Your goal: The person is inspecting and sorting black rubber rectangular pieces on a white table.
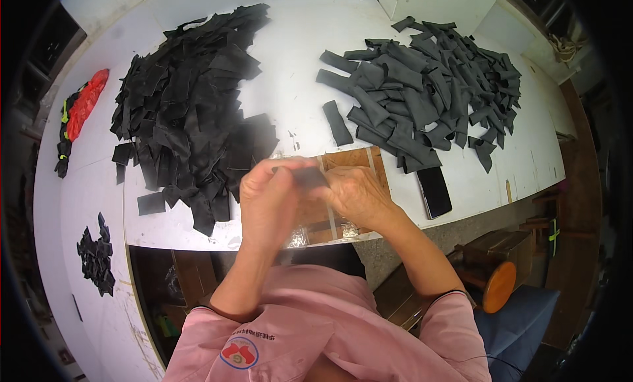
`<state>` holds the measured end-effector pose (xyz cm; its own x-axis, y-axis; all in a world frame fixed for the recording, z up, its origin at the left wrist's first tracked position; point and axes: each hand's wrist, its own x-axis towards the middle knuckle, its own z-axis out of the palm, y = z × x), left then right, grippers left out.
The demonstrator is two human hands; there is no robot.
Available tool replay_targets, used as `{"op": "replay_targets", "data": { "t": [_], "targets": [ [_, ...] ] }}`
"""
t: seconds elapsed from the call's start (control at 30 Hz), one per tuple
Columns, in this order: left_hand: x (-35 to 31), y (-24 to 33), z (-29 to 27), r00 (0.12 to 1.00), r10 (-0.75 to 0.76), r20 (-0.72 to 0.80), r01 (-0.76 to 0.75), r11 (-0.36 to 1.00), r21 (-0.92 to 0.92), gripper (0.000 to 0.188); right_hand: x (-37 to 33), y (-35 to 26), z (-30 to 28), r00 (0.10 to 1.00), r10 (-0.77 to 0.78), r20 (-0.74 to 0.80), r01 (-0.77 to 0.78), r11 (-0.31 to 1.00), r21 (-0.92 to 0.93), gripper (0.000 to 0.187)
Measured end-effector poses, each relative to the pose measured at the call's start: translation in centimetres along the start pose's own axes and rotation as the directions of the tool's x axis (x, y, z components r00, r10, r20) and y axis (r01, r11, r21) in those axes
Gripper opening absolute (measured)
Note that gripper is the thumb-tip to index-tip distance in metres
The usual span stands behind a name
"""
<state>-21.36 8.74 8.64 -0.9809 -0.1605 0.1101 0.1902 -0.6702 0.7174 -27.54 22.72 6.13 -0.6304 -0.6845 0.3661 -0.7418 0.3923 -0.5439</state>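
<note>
In front of me, over the near edge of the table, my two hands hold a small dark grey fabric piece between them. My left hand, smeared by motion, pinches its left end, and a dark corner pokes up by the thumb. Closed on the right end is my right hand. To the left lies a big pile of flat black fabric pieces. A heap of dark grey fabric pieces, folded or tube-shaped, spreads across the right; one such piece lies apart at its left side.
Beneath my hands is a brown taped sheet on the white table. A phone lies by the right heap. Far left are a red plastic bag and a small pile of black scraps. An orange-topped stool stands lower right.
</note>
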Motion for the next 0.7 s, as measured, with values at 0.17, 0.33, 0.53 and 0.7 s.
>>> {"op": "replay_targets", "data": {
  "t": [0.17,0.33,0.53,0.7],
  "targets": [
    [0.0,0.7,-0.5,0.998,0.061,-0.034,-0.053,0.977,0.207,0.019,0.1,-0.5,-0.5,1.000,-0.008,0.028,0.009,0.999,-0.039,0.034],
    [0.1,0.4,-1.0,0.993,0.117,-0.016,-0.107,0.951,0.292,0.020,0.0,-0.7,-0.3,0.999,0.025,-0.023,-0.025,1.000,-0.009,0.033],
    [-0.1,0.1,-1.7,0.959,0.274,0.074,-0.275,0.831,0.483,0.022,-0.4,-1.0,0.4,0.999,-0.038,-0.039,0.036,0.998,-0.048,0.030],
    [0.1,0.5,-1.9,0.933,0.353,0.072,-0.343,0.807,0.482,0.022,0.4,-0.9,-0.9,0.996,-0.085,-0.038,0.084,0.996,-0.021,0.030]
  ]
}}
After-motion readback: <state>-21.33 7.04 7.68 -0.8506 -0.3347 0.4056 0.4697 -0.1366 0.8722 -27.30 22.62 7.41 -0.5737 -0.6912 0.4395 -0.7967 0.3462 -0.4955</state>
